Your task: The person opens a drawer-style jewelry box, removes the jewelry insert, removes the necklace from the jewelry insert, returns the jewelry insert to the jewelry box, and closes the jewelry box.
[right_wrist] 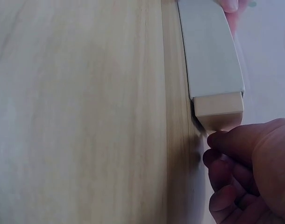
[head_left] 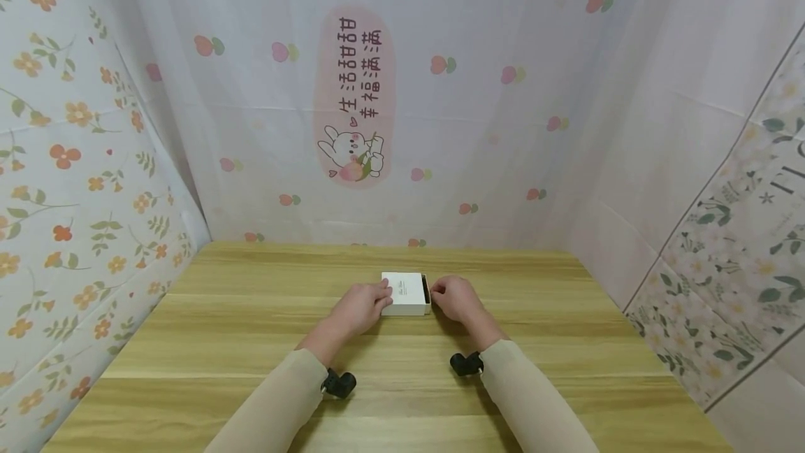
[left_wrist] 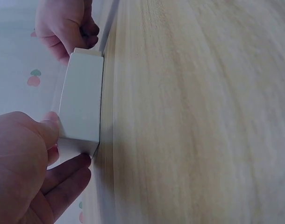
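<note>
A white box (head_left: 402,292) with small print on its lid lies on the wooden table. Its beige inner tray (right_wrist: 218,105) sticks a little out of the right end of the white sleeve, and a dark gap shows there in the head view. My left hand (head_left: 363,305) grips the sleeve's left end, thumb on one face and fingers at the end, as the left wrist view shows. At the tray's outer end is my right hand (head_left: 457,297), its thumb and curled forefinger pinching there. Whatever lies between those fingertips is hidden.
The wooden table (head_left: 251,341) reaches back to a printed cloth (head_left: 490,124). Flowered cloths hang at the left (head_left: 75,159) and right (head_left: 742,243). A black wrist camera (head_left: 339,384) sits on the left sleeve, another camera (head_left: 465,364) on the right.
</note>
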Motion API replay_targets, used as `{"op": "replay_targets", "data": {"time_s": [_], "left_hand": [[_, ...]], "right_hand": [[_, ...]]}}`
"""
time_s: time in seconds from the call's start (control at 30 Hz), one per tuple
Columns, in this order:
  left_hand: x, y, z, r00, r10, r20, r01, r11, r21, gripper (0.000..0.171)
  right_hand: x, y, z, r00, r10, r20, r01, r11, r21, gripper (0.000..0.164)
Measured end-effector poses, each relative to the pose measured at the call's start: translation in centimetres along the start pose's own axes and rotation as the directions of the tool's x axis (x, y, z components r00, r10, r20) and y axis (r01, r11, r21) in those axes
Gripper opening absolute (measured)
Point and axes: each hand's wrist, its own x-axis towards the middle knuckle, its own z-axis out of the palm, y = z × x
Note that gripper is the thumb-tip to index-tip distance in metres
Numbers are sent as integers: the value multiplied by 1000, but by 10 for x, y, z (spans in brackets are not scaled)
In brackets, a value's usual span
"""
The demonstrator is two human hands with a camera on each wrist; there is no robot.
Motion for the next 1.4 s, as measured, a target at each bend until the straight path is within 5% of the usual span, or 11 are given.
{"op": "replay_targets", "data": {"time_s": [1.4], "left_hand": [[0,-3,3,1000,11,-19,-11,1000,-5,35]], "right_hand": [[-2,13,-7,1000,-2,-27,1,1000,-22,14]]}}
